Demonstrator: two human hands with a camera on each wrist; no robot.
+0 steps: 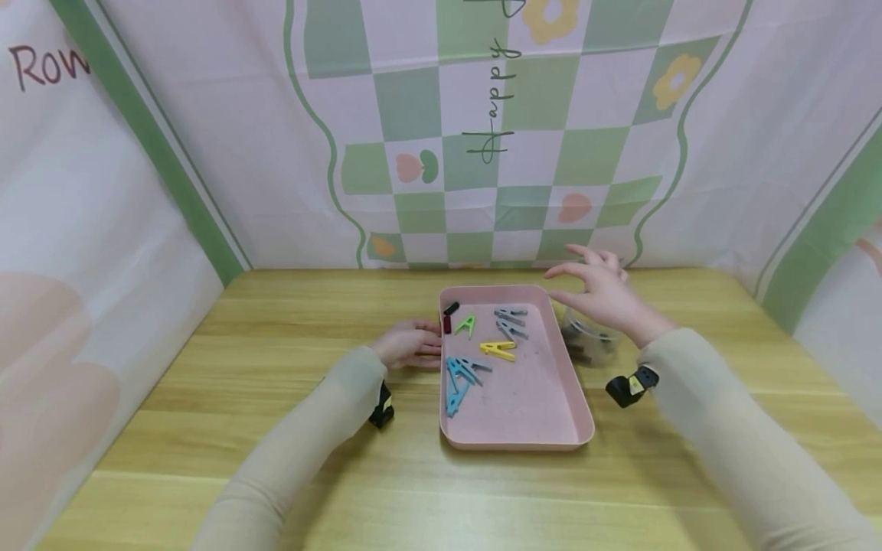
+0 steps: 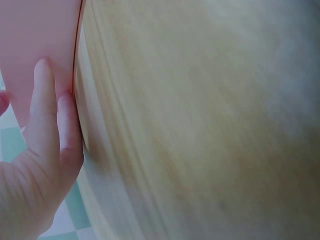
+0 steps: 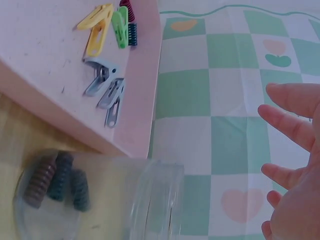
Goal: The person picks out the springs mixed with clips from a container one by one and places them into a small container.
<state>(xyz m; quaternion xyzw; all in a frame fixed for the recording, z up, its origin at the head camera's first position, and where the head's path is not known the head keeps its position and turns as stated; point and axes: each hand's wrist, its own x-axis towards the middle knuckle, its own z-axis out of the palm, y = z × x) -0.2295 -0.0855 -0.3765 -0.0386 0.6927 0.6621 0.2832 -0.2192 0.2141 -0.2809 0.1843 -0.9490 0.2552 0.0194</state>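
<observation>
A pink tray (image 1: 517, 409) holds a green clothespin (image 1: 466, 325), a yellow clothespin (image 1: 498, 350), light blue clothespins (image 1: 456, 399) and several grey clothespins (image 1: 512, 330). A red coil (image 3: 128, 9) and a dark coil (image 3: 132, 34) lie beside the green one. My left hand (image 1: 411, 344) touches the tray's left wall with its fingers straight, as the left wrist view also shows. Raised past the tray's right rim, my right hand (image 1: 602, 297) has its fingers spread and holds nothing. Below it stands a clear jar (image 3: 112, 195) with dark coils (image 3: 41, 182) at its bottom.
The wooden table (image 1: 289, 444) extends around the tray and jar. A checkered cloth (image 1: 468, 214) hangs behind the table's far edge, and pale cloth walls (image 1: 138, 252) flank it. A black wrist camera (image 1: 627, 388) sits on the right sleeve.
</observation>
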